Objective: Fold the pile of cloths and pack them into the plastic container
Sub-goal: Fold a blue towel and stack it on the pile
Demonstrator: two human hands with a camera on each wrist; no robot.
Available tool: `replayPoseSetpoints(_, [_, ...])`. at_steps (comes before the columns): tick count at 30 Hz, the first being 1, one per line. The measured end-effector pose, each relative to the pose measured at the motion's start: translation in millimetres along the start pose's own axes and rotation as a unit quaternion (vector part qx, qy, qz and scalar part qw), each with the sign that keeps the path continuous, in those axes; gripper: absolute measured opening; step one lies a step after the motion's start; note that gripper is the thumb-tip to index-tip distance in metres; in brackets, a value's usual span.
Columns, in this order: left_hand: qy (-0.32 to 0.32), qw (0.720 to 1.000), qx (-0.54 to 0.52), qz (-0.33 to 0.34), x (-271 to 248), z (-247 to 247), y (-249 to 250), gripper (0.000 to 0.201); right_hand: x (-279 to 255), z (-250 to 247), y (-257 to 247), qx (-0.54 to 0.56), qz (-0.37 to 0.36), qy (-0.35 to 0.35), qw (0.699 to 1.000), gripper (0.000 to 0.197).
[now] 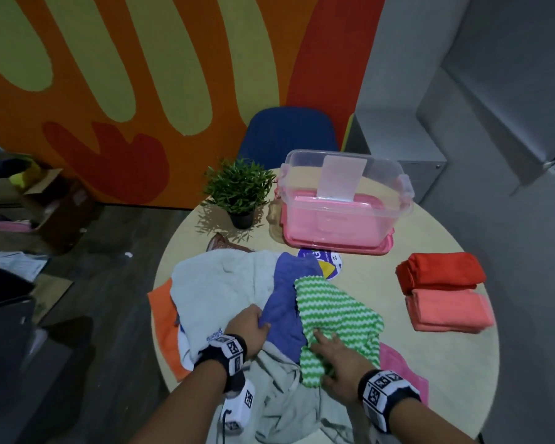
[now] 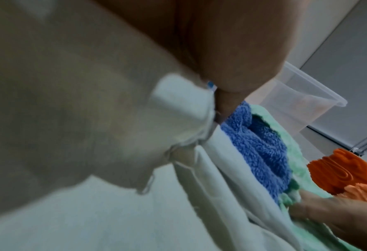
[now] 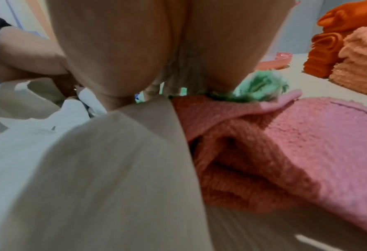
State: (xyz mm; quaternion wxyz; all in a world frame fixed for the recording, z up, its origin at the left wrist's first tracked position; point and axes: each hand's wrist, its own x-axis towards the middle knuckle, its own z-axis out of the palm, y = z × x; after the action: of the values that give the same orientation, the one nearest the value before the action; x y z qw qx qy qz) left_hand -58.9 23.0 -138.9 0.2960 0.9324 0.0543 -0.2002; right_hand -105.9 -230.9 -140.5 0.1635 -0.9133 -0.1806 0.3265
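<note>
A loose pile of cloths covers the near half of the round table [image 1: 430, 395]. In it lie a white cloth [image 1: 218, 283], a blue cloth [image 1: 285, 309], a green-and-white zigzag cloth [image 1: 334, 309], an orange cloth [image 1: 164, 322], a pink cloth [image 3: 307, 144] and a beige garment [image 1: 285, 395]. My left hand [image 1: 257, 318] grips the blue cloth [image 2: 262, 152] at its near edge, beside the white one. My right hand [image 1: 330, 344] lies flat with spread fingers on the green cloth [image 3: 260, 86]. The clear plastic container [image 1: 398, 193] stands open at the back on its pink lid [image 1: 334, 248].
Two folded cloths, red [image 1: 439, 270] and salmon [image 1: 449, 310], are stacked at the right of the table. A small potted plant [image 1: 239, 187] stands left of the container, with a blue chair [image 1: 285, 133] behind it. Cardboard boxes [image 1: 45, 203] sit on the floor at left.
</note>
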Motion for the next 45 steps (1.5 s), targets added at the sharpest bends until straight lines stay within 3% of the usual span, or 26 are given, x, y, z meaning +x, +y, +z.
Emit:
replayPoseSetpoints(5, [-0.023,0.999,-0.004,0.024,0.0,-5.8,1.5,0.033,-0.2,3.5,1.4,0.011,0.005,0.016,1.0,0.07])
replayPoseSetpoints(10, [-0.036,0.995,-0.092,0.028,-4.9,-17.0,7.8,0.027,-1.7,3.9,-4.1,0.029,0.023,0.011,0.999,0.069])
replayPoseSetpoints(13, [-0.005,0.994,-0.082,0.065,-15.1,-37.7,26.9,0.023,-1.3,-5.0,-8.5,0.058,0.036,0.018,0.997,0.057])
replayPoseSetpoints(17, [0.041,0.979,-0.133,0.15,-27.1,-78.8,74.7,0.016,-7.2,-49.9,-27.0,0.082,0.031,0.154,0.984,0.04])
replayPoseSetpoints(19, [0.038,0.962,-0.165,0.214,-31.8,-104.1,101.4,0.009,-13.2,-84.2,-39.1,0.1,-0.009,0.252,0.963,0.055])
replayPoseSetpoints(22, [0.036,0.936,-0.131,0.325,-46.4,-145.9,141.7,0.03,-26.9,-142.6,-62.7,0.138,-0.107,0.384,0.907,0.074])
replayPoseSetpoints(24, [0.024,0.919,-0.088,0.384,-59.1,-170.9,164.8,0.026,-37.9,-178.3,-79.1,0.152,-0.159,0.41,0.885,0.082])
replayPoseSetpoints(27, [0.007,0.903,-0.05,0.427,-77.4,-202.1,186.0,0.018,-49.4,-214.5,-96.4,0.172,-0.217,0.377,0.884,0.078])
replayPoseSetpoints(31, [0.047,0.892,-0.045,0.448,-92.5,-237.7,197.9,0.02,-57.4,-231.3,-109.4,0.214,-0.239,0.322,0.891,0.056])
replayPoseSetpoints(34, [0.112,0.888,-0.051,0.443,-96.9,-260.0,196.4,0.016,-61.0,-237.5,-114.6,0.246,-0.24,0.318,0.884,0.027])
replayPoseSetpoints(37, [0.179,0.88,-0.083,0.432,-98.4,-279.3,189.6,0.014,-59.7,-240.1,-114.2,0.26,-0.253,0.336,0.869,0.013])
replayPoseSetpoints(40, [0.245,0.868,-0.136,0.41,-98.8,-292.2,179.7,0.016,-56.6,-241.3,-102.0,0.208,-0.222,0.382,0.873,0.023])
replayPoseSetpoints(45, [0.292,0.866,-0.143,0.38,-94.4,-296.5,158.7,0.027,-66.9,-249.5,-81.4,0.178,-0.18,0.433,0.865,0.015])
